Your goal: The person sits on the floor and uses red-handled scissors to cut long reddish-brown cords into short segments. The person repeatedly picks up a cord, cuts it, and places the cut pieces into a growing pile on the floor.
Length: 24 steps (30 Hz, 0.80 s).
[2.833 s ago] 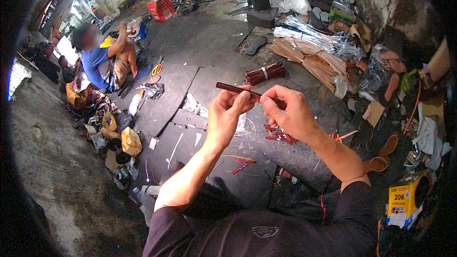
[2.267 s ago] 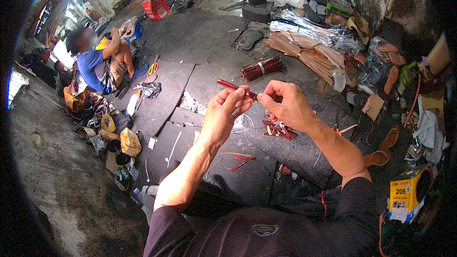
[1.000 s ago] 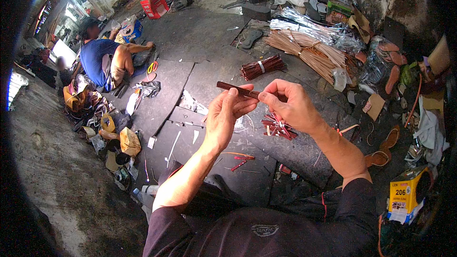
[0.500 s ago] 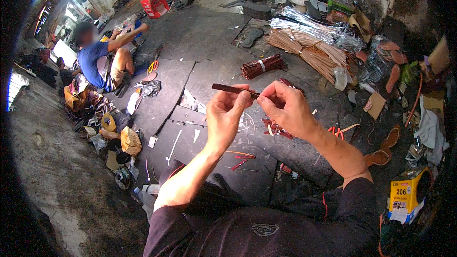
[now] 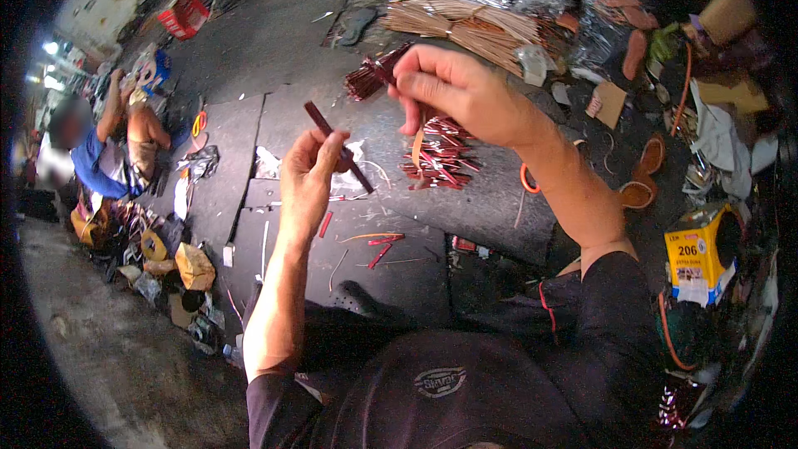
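Note:
My left hand (image 5: 309,173) pinches a dark red strip (image 5: 357,173) between thumb and fingers, its two ends sticking out on a slant. Up and to the right, my right hand (image 5: 465,93) is closed with its fingertips pressed together; what it holds, if anything, I cannot make out. Just beyond those fingertips lies a bundle of dark red strips (image 5: 363,83). Below the right hand is a heap of shorter red strips (image 5: 445,168), with a tan strip (image 5: 416,150) over its left side. Small red offcuts (image 5: 381,254) lie on the dark floor boards nearer me.
Large bundles of tan strips (image 5: 465,23) lie at the far side. An orange scissor handle (image 5: 527,178) shows beside my right forearm. To the right are tan sandals (image 5: 644,175) and a yellow box (image 5: 697,254). A co-worker (image 5: 104,154) sits at the left.
My hands have come apart. The left keeps the strip, now tilted downward to the right, while the right has moved away toward the red bundle. The view has swung to the right.

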Each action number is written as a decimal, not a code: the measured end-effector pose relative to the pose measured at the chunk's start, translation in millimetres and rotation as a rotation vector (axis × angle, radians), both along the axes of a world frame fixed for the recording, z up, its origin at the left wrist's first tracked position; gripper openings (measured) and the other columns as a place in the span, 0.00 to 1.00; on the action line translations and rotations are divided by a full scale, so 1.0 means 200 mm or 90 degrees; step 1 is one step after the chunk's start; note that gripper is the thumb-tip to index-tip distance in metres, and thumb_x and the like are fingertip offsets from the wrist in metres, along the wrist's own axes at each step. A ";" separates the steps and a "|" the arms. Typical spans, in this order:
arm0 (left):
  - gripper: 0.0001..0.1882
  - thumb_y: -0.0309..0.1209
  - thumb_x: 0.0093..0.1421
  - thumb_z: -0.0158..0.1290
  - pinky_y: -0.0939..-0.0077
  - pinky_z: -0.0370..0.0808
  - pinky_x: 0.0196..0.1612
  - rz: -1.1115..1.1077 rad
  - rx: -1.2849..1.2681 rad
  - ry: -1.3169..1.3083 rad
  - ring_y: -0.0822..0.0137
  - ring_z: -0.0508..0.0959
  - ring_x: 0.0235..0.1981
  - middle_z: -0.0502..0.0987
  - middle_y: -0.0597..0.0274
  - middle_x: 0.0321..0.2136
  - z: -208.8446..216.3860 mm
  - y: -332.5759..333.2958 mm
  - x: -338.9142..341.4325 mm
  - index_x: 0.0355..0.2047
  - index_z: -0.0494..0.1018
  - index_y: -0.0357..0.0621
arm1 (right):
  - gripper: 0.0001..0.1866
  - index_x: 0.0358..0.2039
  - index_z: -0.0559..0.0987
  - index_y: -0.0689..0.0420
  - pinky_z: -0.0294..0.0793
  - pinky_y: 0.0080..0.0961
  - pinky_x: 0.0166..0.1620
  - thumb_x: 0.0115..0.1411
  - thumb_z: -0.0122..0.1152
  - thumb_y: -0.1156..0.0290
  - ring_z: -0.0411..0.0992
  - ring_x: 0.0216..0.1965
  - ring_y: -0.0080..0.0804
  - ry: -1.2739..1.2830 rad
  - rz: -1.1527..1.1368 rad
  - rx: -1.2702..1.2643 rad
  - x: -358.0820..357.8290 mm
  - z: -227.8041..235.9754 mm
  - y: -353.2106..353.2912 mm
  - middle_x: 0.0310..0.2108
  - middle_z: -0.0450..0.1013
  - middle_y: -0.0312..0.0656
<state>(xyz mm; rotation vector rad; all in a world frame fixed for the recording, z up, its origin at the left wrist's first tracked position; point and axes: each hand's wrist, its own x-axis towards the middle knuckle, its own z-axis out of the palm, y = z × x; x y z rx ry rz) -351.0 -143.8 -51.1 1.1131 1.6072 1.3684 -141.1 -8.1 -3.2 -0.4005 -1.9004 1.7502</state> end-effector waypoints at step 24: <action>0.09 0.32 0.67 0.52 0.79 0.72 0.40 -0.124 -0.033 0.021 0.75 0.75 0.36 0.78 0.66 0.34 -0.19 0.10 0.00 0.40 0.73 0.39 | 0.16 0.45 0.75 0.59 0.73 0.31 0.47 0.72 0.39 0.65 0.72 0.41 0.37 0.128 0.061 0.252 0.11 -0.05 -0.23 0.40 0.72 0.44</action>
